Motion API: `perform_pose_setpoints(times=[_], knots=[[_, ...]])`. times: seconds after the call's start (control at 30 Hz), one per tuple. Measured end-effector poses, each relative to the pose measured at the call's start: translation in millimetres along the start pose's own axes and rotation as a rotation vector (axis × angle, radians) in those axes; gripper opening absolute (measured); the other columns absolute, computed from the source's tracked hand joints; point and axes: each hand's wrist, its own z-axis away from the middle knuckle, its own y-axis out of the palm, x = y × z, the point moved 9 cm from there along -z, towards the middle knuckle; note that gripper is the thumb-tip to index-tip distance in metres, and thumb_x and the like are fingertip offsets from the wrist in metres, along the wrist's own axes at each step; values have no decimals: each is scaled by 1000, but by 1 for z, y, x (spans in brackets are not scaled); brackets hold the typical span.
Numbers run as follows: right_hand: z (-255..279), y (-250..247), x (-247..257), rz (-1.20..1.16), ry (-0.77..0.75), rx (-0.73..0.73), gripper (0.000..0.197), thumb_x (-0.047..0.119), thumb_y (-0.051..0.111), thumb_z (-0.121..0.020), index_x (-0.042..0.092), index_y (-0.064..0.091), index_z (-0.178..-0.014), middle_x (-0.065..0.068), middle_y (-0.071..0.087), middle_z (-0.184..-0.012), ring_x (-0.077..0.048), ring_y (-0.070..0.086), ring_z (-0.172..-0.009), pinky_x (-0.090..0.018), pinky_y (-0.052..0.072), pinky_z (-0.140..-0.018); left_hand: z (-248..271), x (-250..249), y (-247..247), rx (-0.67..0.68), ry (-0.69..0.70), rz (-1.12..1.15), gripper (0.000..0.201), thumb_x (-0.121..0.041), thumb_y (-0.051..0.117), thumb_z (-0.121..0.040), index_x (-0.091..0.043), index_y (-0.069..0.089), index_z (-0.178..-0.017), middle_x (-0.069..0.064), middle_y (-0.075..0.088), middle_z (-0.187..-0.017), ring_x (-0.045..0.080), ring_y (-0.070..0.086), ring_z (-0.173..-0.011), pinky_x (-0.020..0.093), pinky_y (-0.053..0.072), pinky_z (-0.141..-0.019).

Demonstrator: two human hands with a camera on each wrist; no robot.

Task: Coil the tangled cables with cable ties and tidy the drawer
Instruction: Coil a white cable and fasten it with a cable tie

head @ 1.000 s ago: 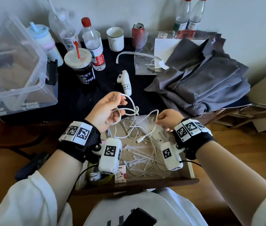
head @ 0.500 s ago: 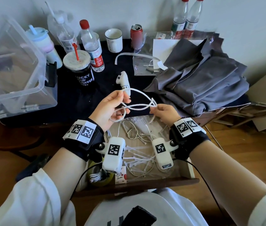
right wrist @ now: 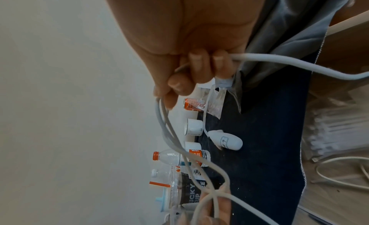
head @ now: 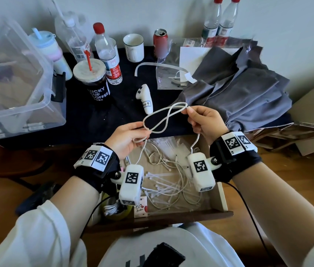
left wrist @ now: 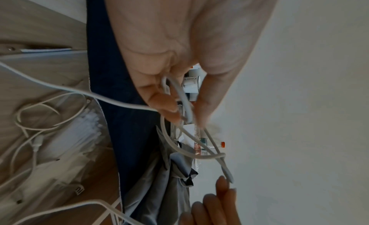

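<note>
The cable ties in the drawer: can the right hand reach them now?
Probably not at once. The right hand pinches the white cable, as does the left hand. The cable ties lie uncovered in the open drawer below.

Dark table (head: 125,116), coffee cup (head: 92,79), grey cloth (head: 244,97)

Looks like a lived-in home room: drink bottles (head: 107,54), mug (head: 134,47), crumpled grey clothes (head: 237,93) far right, wooden floor (head: 287,170).
</note>
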Motion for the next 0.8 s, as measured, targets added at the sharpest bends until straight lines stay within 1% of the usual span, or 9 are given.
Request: perform_pose_setpoints(times=[0.07,0.17,0.3,0.37,0.43,0.57,0.7,0.77,0.8], knots=[[0,-1,0,-32,19,-9,23,15,48,-96,10,63,-79,8,38,-46,-1,28,-37,-12,20,-37,-2,2,-5,-24,1,-21,23,13,54,-85,-6,60,-97,7,65,-88,8,61,-66,12,49,-57],[1,-6,2,-45,26,-40,24,18,50,-95,10,62,-75,13,34,-41,-2,24,-36,-12,18,-36,-5,6,-14,-54,1,-57,38,19,53,-82,1,58,-114,11,65,-96,12,63,-83,11,51,-61],[2,-24,6,-122,10,-158,26,18,51,-94,11,57,-71,13,32,-36,0,23,-30,-13,16,-33,-7,12,-36,-158,4,-75,43,20,52,-82,4,55,-123,10,62,-98,5,63,-71,10,48,-57],[0,-34,7,-208,14,-207,28,18,50,-95,11,54,-69,12,31,-36,0,20,-30,-14,14,-33,-8,18,-49,-216,-12,-55,44,19,51,-84,5,53,-125,10,61,-97,7,61,-74,10,47,-57],[-1,-40,8,-229,18,-216,28,18,50,-95,10,54,-68,11,31,-36,-1,20,-30,-14,15,-33,-9,25,-58,-238,-42,-14,43,19,50,-85,7,52,-126,12,62,-97,11,59,-80,15,48,-62],[-3,-37,5,-183,18,-186,29,18,52,-94,11,56,-66,11,31,-37,-3,20,-33,-16,15,-36,-9,31,-59,-254,-67,25,33,15,52,-86,5,57,-117,13,64,-94,11,57,-75,15,48,-62],[-1,-34,5,-213,21,-189,29,13,52,-93,10,56,-65,13,37,-37,-3,23,-35,-15,17,-38,-12,35,-59,-271,-93,15,25,12,53,-86,9,59,-110,14,54,-82,9,48,-56,13,41,-51],[-1,-34,9,-244,7,-191,28,14,52,-93,9,55,-66,11,35,-39,-4,24,-37,-16,18,-39,-12,42,-61,-278,-133,-36,14,10,56,-86,6,62,-98,8,48,-70,5,43,-44,14,34,-43],[-1,-33,11,-259,-8,-187,28,14,51,-94,9,55,-67,10,35,-40,-5,25,-38,-17,17,-41,-12,46,-62,-274,-153,-66,10,9,58,-85,2,62,-91,7,47,-67,5,42,-44,14,32,-41]])
